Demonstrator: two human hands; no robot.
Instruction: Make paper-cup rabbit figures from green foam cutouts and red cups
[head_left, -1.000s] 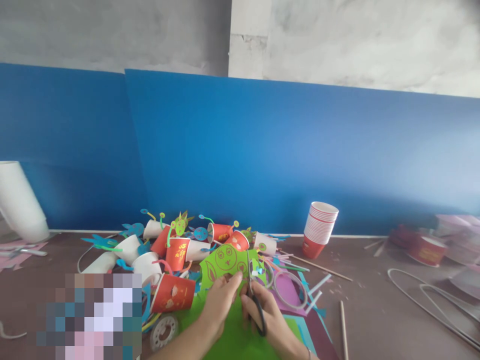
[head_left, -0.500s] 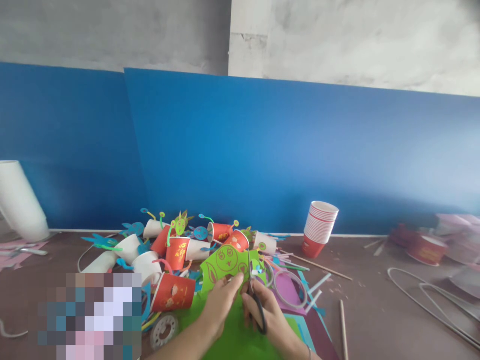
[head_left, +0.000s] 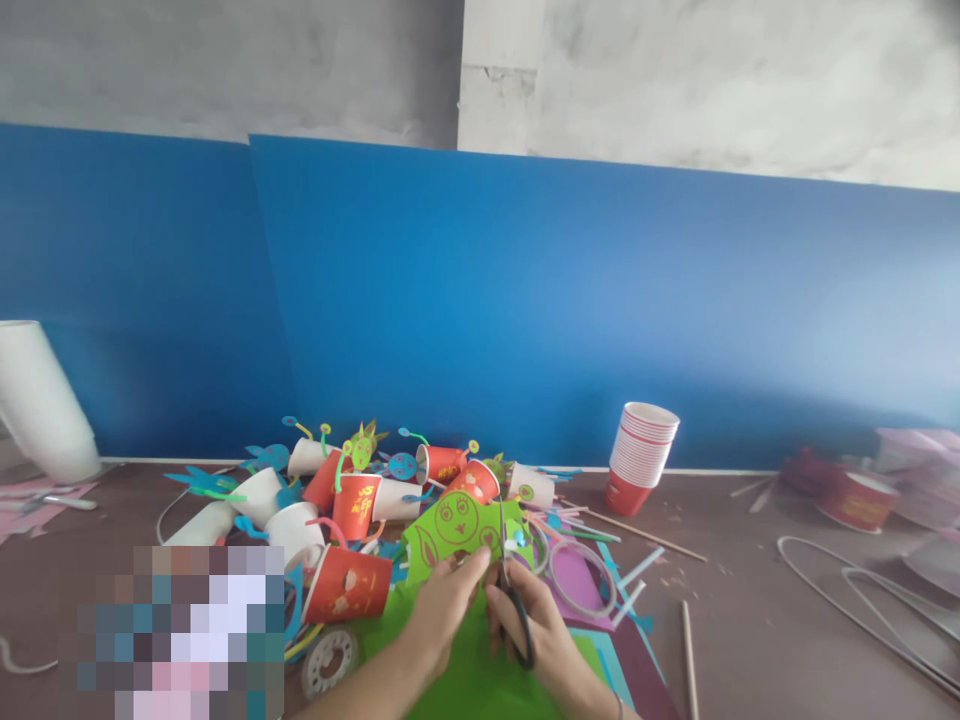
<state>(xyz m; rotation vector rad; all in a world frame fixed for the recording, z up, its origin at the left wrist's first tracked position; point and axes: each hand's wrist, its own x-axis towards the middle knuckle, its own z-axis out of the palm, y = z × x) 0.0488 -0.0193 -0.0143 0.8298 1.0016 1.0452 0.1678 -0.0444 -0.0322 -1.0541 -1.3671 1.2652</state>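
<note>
Pinched in my left hand (head_left: 450,605) is the lower edge of a green paper sheet (head_left: 421,535) with a face and leaf-like shapes drawn on it. My right hand (head_left: 534,610) grips black-handled scissors (head_left: 523,625), their blades pointing away from me at the sheet's right side, by a small drawn heart-like shape. Whether the blades are closed is hard to make out. More green paper (head_left: 480,670) lies under both hands. To the left, a red paper cup (head_left: 349,585) rests on its side next to a white tape roll (head_left: 330,662).
Behind my hands is a heap of decorated cups (head_left: 356,505). A stack of paper cups (head_left: 643,455) stands back right. Purple paper (head_left: 574,570), a clear ring (head_left: 583,580), and wooden sticks (head_left: 688,660) lie at right, with a looped cable (head_left: 847,590) beyond. A blue panel (head_left: 525,300) rises behind.
Almost nothing differs. Both hands, the sheet and the scissors hold nearly the same place, with only a very slight shift of the whole view.
</note>
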